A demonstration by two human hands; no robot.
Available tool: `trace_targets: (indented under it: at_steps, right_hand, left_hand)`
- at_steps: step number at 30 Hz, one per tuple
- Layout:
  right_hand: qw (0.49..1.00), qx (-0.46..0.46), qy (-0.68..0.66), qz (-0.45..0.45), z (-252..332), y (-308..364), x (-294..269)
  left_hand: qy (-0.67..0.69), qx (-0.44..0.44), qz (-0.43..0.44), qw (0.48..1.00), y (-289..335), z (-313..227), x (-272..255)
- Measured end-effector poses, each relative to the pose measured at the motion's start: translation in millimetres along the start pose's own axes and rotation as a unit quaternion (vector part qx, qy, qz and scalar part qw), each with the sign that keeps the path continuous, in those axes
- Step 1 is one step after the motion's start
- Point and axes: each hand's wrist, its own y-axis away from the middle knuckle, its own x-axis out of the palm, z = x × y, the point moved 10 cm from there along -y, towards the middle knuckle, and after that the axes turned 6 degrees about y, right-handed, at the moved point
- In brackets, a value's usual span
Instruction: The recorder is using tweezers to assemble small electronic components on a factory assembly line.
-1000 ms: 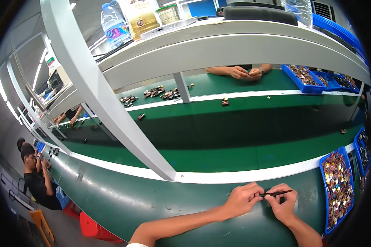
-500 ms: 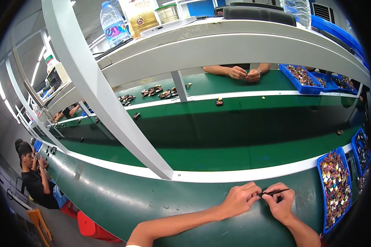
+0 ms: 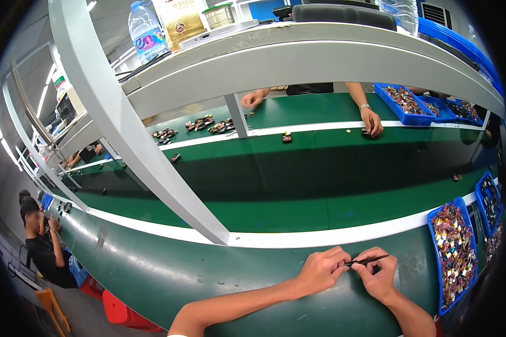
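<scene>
My left hand (image 3: 322, 272) is closed in a pinch above the green worktop (image 3: 242, 303). Whatever lies between its fingertips is too small and too covered to make out. Close beside it, my right hand (image 3: 380, 276) grips a thin dark pen-like tool (image 3: 375, 259), possibly tweezers. The tool slants, with its narrow end pointing up and right past the knuckles and its other end reaching the left fingertips. To the right of my right hand stands a blue tray (image 3: 436, 247) filled with small wired parts.
Beyond the white rail (image 3: 298, 240) runs a green conveyor belt (image 3: 264, 212) with a few dark pieces (image 3: 287, 138). A grey post (image 3: 146, 151) rises left of centre under a shelf (image 3: 320, 62). Across the belt, a co-worker's hand (image 3: 371, 122) touches a dark piece. Red stools (image 3: 121, 309) stand at lower left.
The co-worker's hands across the belt have parted, one going left, the other down to the belt with a dark piece. My hands keep nearly the same pose; the view has shifted slightly.
</scene>
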Motion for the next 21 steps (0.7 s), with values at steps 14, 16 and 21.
trace_targets:
  at_steps: [14,16,21]
  right_hand:
    - [1.0,0.008,-0.012,0.006,-2.3,0.1,6.1]
    - [1.0,0.017,-0.007,0.002,-3.4,-0.1,3.2]
    - [1.0,0.018,0.0,0.005,-5.7,0.8,1.7]
  left_hand:
    - [0.007,-0.007,0.001,1.0,0.7,2.1,-3.5]
    - [0.002,-0.01,-0.002,1.0,1.4,2.7,-3.3]
    - [0.014,-0.003,-0.003,1.0,-0.4,2.1,0.0]
